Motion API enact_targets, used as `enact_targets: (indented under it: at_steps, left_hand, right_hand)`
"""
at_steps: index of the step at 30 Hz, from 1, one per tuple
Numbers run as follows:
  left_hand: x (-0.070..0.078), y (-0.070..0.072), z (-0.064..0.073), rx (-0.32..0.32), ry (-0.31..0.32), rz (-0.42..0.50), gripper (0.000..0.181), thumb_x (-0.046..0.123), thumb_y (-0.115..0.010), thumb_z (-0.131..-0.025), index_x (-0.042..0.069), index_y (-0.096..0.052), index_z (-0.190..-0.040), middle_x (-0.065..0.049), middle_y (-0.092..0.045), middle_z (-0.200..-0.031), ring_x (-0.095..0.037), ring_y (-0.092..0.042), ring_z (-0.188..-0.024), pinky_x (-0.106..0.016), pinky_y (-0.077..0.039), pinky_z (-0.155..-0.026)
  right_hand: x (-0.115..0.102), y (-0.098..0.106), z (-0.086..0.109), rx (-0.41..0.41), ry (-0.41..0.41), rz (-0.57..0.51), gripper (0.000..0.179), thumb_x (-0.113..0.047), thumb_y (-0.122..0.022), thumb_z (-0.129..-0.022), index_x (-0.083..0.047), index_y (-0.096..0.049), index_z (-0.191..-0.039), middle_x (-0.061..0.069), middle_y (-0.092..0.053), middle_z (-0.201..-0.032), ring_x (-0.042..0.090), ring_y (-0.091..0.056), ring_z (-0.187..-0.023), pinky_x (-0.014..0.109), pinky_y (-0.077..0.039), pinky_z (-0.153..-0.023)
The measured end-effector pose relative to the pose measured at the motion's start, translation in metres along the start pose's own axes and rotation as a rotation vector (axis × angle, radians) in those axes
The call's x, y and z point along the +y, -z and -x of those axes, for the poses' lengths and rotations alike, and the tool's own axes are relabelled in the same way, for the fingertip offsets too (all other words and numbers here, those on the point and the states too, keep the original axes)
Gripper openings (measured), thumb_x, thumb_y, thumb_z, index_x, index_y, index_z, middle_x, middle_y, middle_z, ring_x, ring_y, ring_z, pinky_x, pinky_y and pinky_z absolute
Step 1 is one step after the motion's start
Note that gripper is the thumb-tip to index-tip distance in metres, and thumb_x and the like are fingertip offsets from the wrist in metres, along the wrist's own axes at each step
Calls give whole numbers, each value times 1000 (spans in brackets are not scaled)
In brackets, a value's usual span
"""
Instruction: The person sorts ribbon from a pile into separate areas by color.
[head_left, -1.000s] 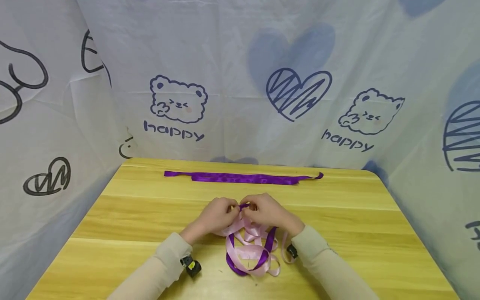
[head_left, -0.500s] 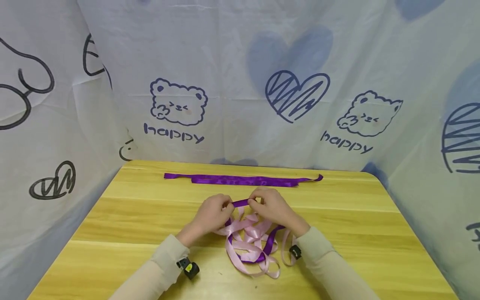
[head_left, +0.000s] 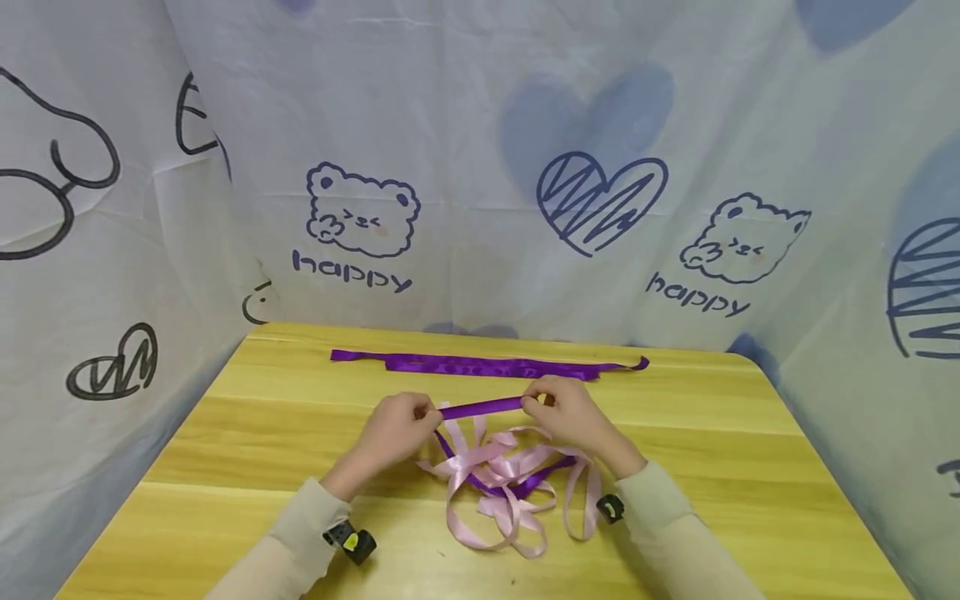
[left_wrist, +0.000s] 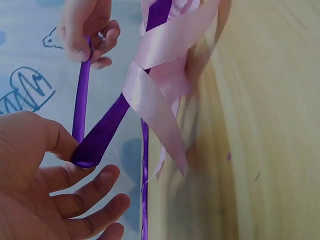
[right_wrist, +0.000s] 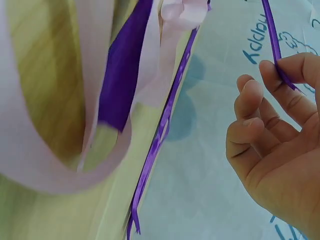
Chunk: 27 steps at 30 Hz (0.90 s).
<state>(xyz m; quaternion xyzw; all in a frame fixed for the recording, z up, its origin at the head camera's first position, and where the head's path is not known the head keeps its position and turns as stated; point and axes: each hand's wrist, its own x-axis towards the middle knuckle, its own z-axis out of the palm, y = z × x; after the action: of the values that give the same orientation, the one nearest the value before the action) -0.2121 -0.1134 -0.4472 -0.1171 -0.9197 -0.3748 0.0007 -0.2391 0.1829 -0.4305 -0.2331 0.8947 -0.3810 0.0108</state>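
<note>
our left hand [head_left: 392,432] and right hand [head_left: 576,417] moved apart, each pinching purple ribbon [head_left: 482,408], other fingers loose; pink ribbon [head_left: 491,450] crossed its slack, a purple strip [head_left: 491,367] lay beyond.

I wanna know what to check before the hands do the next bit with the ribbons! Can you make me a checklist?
1. Left hand pinches the purple ribbon: ok.
2. Right hand pinches it near an end: ok.
3. The stretch between the hands is straight: ok.
4. Pink ribbon is clear of the purple one: not ok, they overlap in loose loops.
5. No knots in the pile: cannot tell, loops cover each other.
6. Back ribbon is out of both hands: ok.
</note>
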Motion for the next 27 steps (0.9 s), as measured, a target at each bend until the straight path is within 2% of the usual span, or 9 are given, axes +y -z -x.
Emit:
enact_targets:
  at_steps: [9, 14, 20, 23, 27]
  left_hand:
    - [0, 19, 8, -41, 41, 3, 27, 15, -61, -95, 15, -62, -68, 5, -51, -58, -10, -43, -52, -28, -37, -55]
    - [-1, 27, 11, -104, 48, 22, 33, 18, -63, -95, 17, -53, -64, 7, -45, -56, -9, -38, -51, -26, -34, -54]
    - [-2, 38, 16, -178, -13, 78, 38, 18, -62, -96, 19, -45, -62, 9, -38, -56, -7, -33, -52, -24, -33, -55]
    - [-4, 46, 16, -204, -62, 104, 33, 15, -59, -96, 17, -50, -64, 9, -40, -60, -6, -33, -55, -24, -34, -58]
    - [-10, 59, 14, -244, -108, 158, 26, 12, -56, -98, 11, -62, -73, 5, -50, -69, -8, -39, -63, -26, -35, -63]
  right_hand:
    - [11, 18, 5, 36, 20, 0, 16, -13, -65, -98, -15, -80, -93, 2, -76, -90, 12, -55, -67, 25, -47, -63]
    - [15, 28, 8, 41, -3, -33, 16, -14, -66, -98, -18, -79, -90, 1, -73, -85, 11, -53, -64, 25, -45, -60]
    - [18, 37, 14, 50, -46, -50, 18, -15, -65, -100, -19, -78, -88, -3, -69, -79, 10, -54, -60, 27, -47, -57]
    - [19, 40, 16, 66, -59, -49, 18, -16, -64, -100, -19, -78, -88, -3, -69, -76, 12, -57, -60, 27, -47, -57]
    - [23, 45, 19, 94, -79, -38, 18, -17, -64, -101, -17, -78, -90, -1, -70, -77, 14, -58, -60, 28, -48, -58]
